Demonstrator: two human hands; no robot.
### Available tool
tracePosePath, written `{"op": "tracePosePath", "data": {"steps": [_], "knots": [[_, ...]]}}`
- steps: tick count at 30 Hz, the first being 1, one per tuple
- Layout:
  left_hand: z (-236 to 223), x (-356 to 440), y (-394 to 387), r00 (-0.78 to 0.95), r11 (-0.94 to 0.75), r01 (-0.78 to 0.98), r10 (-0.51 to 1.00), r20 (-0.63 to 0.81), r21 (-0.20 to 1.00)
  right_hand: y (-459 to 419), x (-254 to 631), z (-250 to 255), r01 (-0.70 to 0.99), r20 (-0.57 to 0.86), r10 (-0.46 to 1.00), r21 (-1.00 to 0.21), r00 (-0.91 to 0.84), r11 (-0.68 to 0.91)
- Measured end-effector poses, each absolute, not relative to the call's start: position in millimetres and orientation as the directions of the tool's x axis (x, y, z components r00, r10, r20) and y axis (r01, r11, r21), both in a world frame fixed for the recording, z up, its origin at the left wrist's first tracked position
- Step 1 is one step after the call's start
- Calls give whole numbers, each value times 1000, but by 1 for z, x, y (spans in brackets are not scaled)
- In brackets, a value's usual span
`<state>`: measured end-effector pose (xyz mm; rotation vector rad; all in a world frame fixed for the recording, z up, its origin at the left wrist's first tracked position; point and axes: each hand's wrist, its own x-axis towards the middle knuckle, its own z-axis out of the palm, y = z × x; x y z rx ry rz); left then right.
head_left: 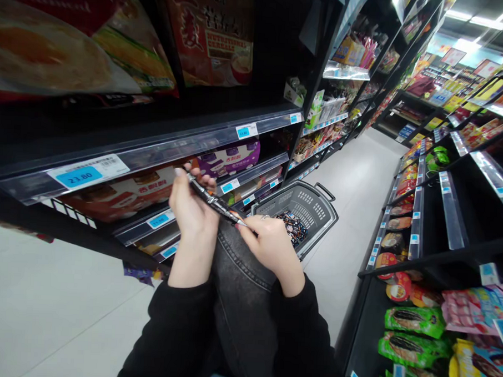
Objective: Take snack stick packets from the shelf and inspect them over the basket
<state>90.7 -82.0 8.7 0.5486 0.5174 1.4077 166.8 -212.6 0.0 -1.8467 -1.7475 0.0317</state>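
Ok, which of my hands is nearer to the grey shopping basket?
Right. Your right hand overlaps the near-left edge of the basket in this view; your left hand is farther left, in front of the shelves near the purple box.

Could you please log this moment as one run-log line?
left hand: holds one end of thin black item | right hand: pinches other end | basket: on floor, dark patterned goods inside | shelves: both sides

On the near left, a large red-and-yellow plastic oatmeal bag (74,47) sits on a flat black shelf (221,106), left of a reddish-brown printed cereal bag (216,39). Shiny green plastic snack bags (413,348) lie near right; long white ceiling lights (487,22) glow far right.
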Motion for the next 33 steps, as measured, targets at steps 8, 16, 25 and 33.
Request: {"op": "tracePosePath", "data": {"steps": [8,16,25,33], "knots": [[7,122,-119,436,287,-655,899,40,699,-219,186,1,884,353,884,-450,306,-126],[10,113,-116,541,97,-422,824,165,901,-233,203,7,609,444,717,-793,537,35],[31,105,-157,758,-522,-41,539,367,852,-247,216,14,336,461,479,-884,747,325],[41,100,-168,783,-625,19,495,378,780,-254,227,10,368,512,389,-845,766,387]]}}
